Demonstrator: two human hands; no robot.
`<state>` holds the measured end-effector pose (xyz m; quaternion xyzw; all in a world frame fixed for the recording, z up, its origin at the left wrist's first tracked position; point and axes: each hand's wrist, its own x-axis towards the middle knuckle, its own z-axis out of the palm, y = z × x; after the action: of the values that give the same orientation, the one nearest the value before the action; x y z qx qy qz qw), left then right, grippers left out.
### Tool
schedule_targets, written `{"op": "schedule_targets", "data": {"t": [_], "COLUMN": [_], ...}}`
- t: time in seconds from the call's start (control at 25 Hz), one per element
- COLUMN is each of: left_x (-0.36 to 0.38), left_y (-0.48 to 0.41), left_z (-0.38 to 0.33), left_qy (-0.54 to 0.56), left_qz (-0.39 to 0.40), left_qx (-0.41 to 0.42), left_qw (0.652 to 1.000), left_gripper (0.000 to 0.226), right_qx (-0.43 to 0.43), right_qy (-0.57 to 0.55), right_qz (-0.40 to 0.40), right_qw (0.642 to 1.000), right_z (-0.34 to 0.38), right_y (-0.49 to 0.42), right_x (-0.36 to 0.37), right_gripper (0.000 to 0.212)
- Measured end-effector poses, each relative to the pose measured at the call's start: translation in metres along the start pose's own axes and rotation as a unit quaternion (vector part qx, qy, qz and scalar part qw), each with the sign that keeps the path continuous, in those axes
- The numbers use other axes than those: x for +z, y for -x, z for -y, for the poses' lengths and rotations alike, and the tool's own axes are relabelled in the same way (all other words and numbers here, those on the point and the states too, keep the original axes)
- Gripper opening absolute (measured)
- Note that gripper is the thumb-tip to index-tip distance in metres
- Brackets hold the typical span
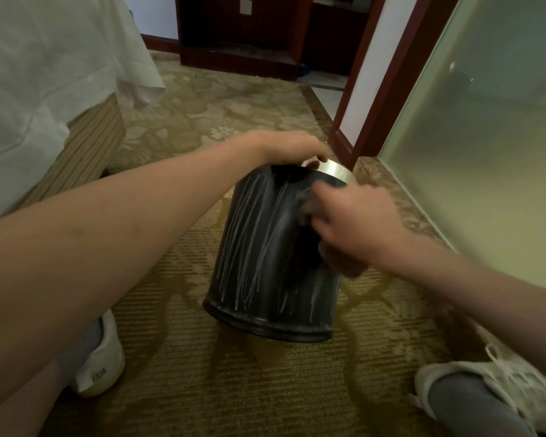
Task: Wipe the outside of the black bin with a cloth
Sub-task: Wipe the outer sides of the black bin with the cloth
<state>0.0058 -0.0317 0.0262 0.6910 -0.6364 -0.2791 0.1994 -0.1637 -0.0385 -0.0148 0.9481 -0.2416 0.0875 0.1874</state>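
Gripping the silver band [334, 171] at the far, raised end of the black bin [259, 253] with the left hand [293, 148], fingers curled down over the band's edge. Pressing a grey cloth [309, 201] against the upper right side of the bin with the right hand [356, 230], fingers bent round the bunched fabric. Blurred there, so no telling how much of the cloth lies under the palm. Sitting near the middle of the patterned carpet [234, 389]: the bin, tilted away from the head camera, ridged near end down on the pile, banded end lifted. Marked down the near side with many thin pale streaks [249, 234], running lengthwise from band to base. Reaching in from the lower left and lower right corners, both bare forearms, meeting over the bin.

Planted on the carpet to either side of the bin, well apart from it: a left white shoe [101, 357] by the lower left edge and a right white shoe [492, 370] by the lower right edge, laces showing on the right one. Hanging along the carpet's left edge, a white sheet [44, 74] over a striped bed base [92, 143]. Standing at the far edge, a dark wooden cabinet [243, 36]. Running along the right edge, a frosted glass panel [486, 137] in a pale frame.
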Motion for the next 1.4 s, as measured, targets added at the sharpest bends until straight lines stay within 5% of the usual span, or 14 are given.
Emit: {"op": "schedule_targets", "data": {"t": [0.12,0.24,0.32,0.52,0.68,0.72,0.92,1.12,1.28,1.4], "left_x": [-0.003,-0.003,-0.002,-0.002,0.000,0.001,0.002,0.005,0.008,0.006], "left_y": [0.003,0.005,0.008,0.007,0.002,-0.002,-0.020,-0.018,-0.020,-0.023], "left_z": [-0.006,-0.007,-0.008,-0.009,-0.011,-0.012,-0.011,-0.016,-0.019,-0.018], "left_qy": [-0.024,-0.052,-0.040,0.073,0.055,0.048,-0.019,-0.005,-0.036,-0.016], "left_qz": [0.012,0.005,0.015,0.038,0.035,0.031,0.039,0.059,0.059,0.062], "left_qx": [0.030,0.038,0.039,-0.013,-0.050,-0.052,-0.059,-0.048,-0.037,-0.028], "left_qw": [0.999,0.998,0.998,0.997,0.997,0.997,0.997,0.997,0.997,0.998], "left_gripper": [0.029,0.027,0.024,0.029,0.026,0.026,0.020,0.028,0.033,0.030], "right_qx": [0.027,-0.185,-0.238,0.057,-0.185,-0.191,0.066,-0.174,0.032,-0.012], "right_qy": [0.010,-0.057,-0.032,0.019,-0.033,-0.033,0.017,-0.042,0.021,-0.016], "right_qz": [-0.108,0.006,0.063,-0.037,0.110,0.112,-0.067,0.086,-0.108,-0.103], "right_qw": [0.994,0.981,0.969,0.998,0.976,0.975,0.995,0.980,0.993,0.994], "right_z": [-0.013,0.029,0.024,-0.006,0.046,0.042,0.002,0.044,-0.003,0.005], "right_y": [-0.004,0.048,0.040,-0.006,0.034,0.029,-0.004,0.029,-0.002,0.017], "right_x": [0.003,0.020,0.012,-0.006,-0.001,-0.003,-0.003,-0.003,-0.002,0.007], "right_gripper": [0.035,0.023,0.024,0.033,0.034,0.030,0.027,0.033,0.025,0.026]}}
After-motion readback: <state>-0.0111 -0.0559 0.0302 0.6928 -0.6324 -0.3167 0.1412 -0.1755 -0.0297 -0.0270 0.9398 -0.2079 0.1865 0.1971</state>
